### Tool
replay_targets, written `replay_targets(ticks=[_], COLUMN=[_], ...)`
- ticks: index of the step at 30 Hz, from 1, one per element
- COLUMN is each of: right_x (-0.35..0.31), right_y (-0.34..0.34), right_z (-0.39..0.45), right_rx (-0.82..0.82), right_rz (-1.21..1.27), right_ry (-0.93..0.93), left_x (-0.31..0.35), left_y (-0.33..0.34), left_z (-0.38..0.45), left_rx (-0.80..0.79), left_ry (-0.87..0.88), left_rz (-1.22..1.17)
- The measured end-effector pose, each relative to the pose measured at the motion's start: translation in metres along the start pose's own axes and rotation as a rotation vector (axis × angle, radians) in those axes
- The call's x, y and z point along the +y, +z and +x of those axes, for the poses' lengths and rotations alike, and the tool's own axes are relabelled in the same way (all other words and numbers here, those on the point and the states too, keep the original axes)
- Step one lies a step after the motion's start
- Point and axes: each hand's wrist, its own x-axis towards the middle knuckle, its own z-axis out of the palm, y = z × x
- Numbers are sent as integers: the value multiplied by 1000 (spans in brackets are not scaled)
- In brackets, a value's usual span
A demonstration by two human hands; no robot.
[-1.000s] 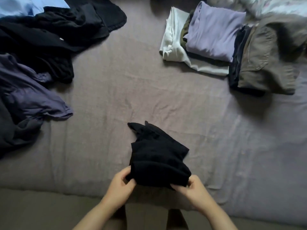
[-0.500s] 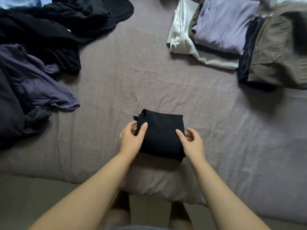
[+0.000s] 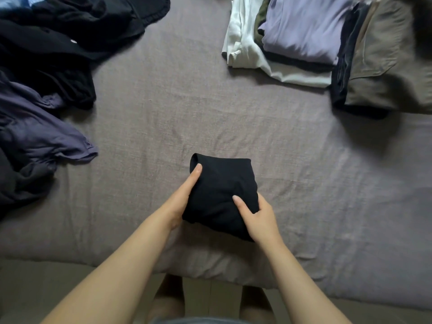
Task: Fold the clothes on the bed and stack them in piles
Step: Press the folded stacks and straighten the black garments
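Where folded piles (image 3: 304, 31) sit, mauve bed sheet (image 3: 210, 108) wrinkles.

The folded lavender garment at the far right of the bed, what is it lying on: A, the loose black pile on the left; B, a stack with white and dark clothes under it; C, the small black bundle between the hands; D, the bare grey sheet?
B: the folded lavender garment tops a stack, with a white garment and dark layers showing beneath its edges.
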Motion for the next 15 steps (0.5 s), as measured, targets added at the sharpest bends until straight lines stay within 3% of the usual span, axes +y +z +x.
replay_targets(ticks=[2,5,9,12,15], right_x=[16,36,45,40,20], right_y=[5,10,6,-3,-20], right_z=[2,-3,-2,1,2], right_rx=[53,69,-54,-201,-196], right_rz=[-103,-183,102,421,380], right_ry=[104,316,555,644,526], left_x=[-9,-29,-30,-14,14], left_y=[3,3,4,14,35], left_z=[-5,-5,0,-3,-13], left_rx=[46,234,414,338,190], left_ry=[8,-22,-188,-264,-224], left_rz=[34,165,237,208,129])
